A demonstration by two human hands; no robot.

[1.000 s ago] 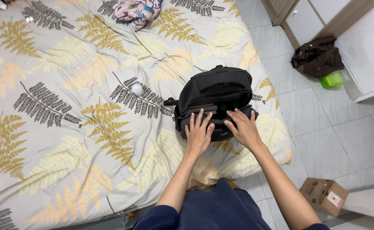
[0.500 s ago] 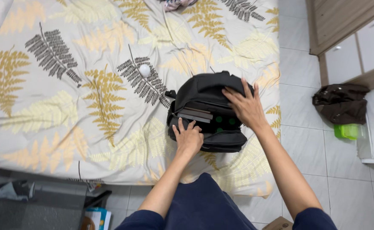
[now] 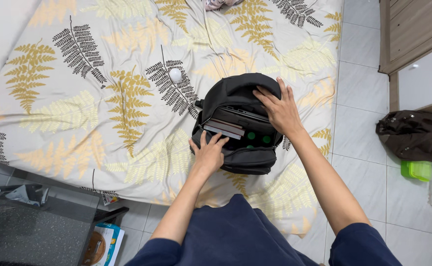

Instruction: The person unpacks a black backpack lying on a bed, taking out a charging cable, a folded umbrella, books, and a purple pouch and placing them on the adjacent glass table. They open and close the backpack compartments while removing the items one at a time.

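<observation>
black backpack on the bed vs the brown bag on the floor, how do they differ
The black backpack lies on the fern-print bedspread with its top gaping open, books and green items showing inside; the brown bag sits slumped on the tiled floor. Left hand and right hand are on the backpack; nothing touches the brown bag. Both are soft and dark.

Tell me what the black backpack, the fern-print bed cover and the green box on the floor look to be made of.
Backpack: likely woven synthetic fabric, matte black; it folds and sags softly under the right hand.
Bed cover: thin cloth, probably cotton or a blend, matte, with fine wrinkles.
Green box: seemingly translucent plastic, glossy, with light showing through its walls.
</observation>
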